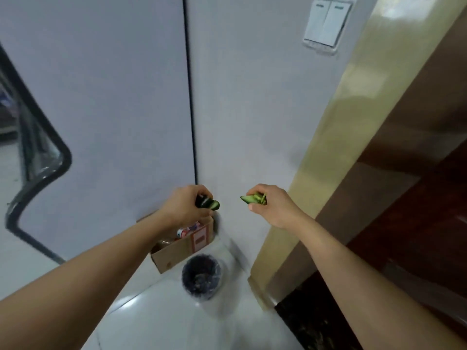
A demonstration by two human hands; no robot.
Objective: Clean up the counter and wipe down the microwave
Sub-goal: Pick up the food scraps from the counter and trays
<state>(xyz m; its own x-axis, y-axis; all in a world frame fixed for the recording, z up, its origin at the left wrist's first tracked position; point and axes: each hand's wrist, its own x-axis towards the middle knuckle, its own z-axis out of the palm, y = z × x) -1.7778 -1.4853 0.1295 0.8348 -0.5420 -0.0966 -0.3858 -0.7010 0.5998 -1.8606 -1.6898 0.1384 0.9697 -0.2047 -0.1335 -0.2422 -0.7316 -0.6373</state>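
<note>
Hands are stretched out over the corner of the room, both bare forearms reaching away from the viewer. The left hand has its grip curled tight round a dark green cucumber piece with a pale cut end, the cut end poking out to the right past the fingers. The right hand pinches a bunch of light green vegetable peelings and scraps, which stick out to the left of the fingers. The two handfuls are near each other but apart, with a gap of white wall between them.

Below the hands, on the glossy pale tiled floor, stands a small round bin lined with a dark plastic bag, its mouth open upward. Just beside it on the far left is an open brown cardboard box pushed against the wall, with some packaging inside; the left hand hangs over the box's far end. The right hand is further right, above bare floor by the wall.

On the far right a yellowish glossy door frame runs down to the floor, with dark brown wood beyond it. A white double light switch sits high on the wall.
</note>
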